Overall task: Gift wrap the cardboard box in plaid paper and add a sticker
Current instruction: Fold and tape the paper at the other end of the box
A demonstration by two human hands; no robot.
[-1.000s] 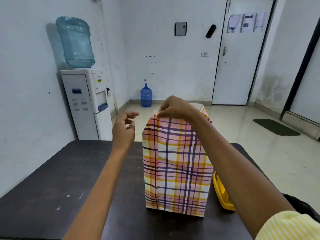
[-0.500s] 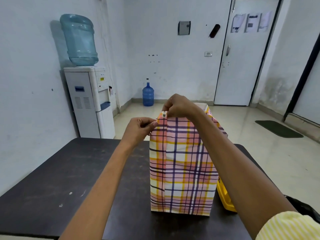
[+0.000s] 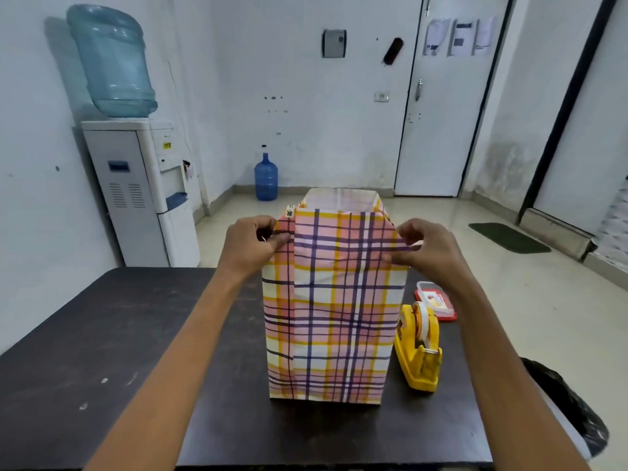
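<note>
Dark table (image 3: 119,334) w/ plaid-wrapped box (image 3: 329,317), yellow tape dispenser (image 3: 419,355) beside, red container (image 3: 436,300) behind.

Both arms are bare and stretch forward, almost parallel. The left hand (image 3: 253,248) pinches the plaid paper (image 3: 334,300) at its upper left edge, with the thumb in front and the fingers curled behind. The right hand (image 3: 430,248) pinches the upper right edge at the same height, fingers curled.

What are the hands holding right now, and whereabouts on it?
The plaid paper: the left hand pinches its upper left edge, the right hand its upper right edge.
</note>
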